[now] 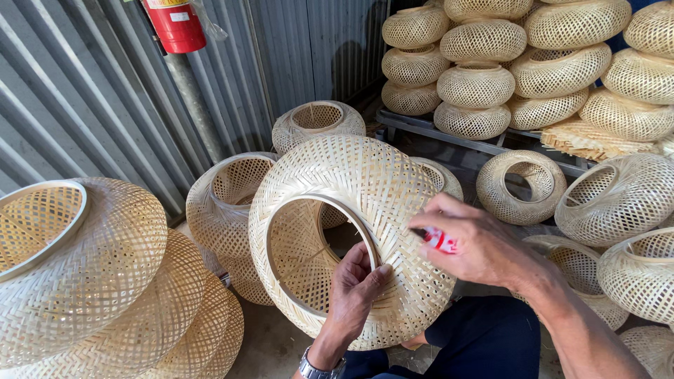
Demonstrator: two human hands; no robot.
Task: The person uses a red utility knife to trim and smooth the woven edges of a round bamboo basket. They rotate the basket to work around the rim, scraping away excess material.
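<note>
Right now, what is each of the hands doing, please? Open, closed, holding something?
Left hand: closed on the rim of the woven bamboo lampshade, thumb outside, fingers inside.
Right hand: closed on a small red and white tube.

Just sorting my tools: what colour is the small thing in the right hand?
Red with some white, held in the right hand; the small tool shows in the head view.

Left hand: enters from 6 o'clock, wrist bent, fingers curled, thumb pressed flat toward 1 o'clock. Right hand: forearm enters from 4 o'clock, knuckles up, fingers pinched closed, pointing toward 9 o'clock, just above the left thumb.
</note>
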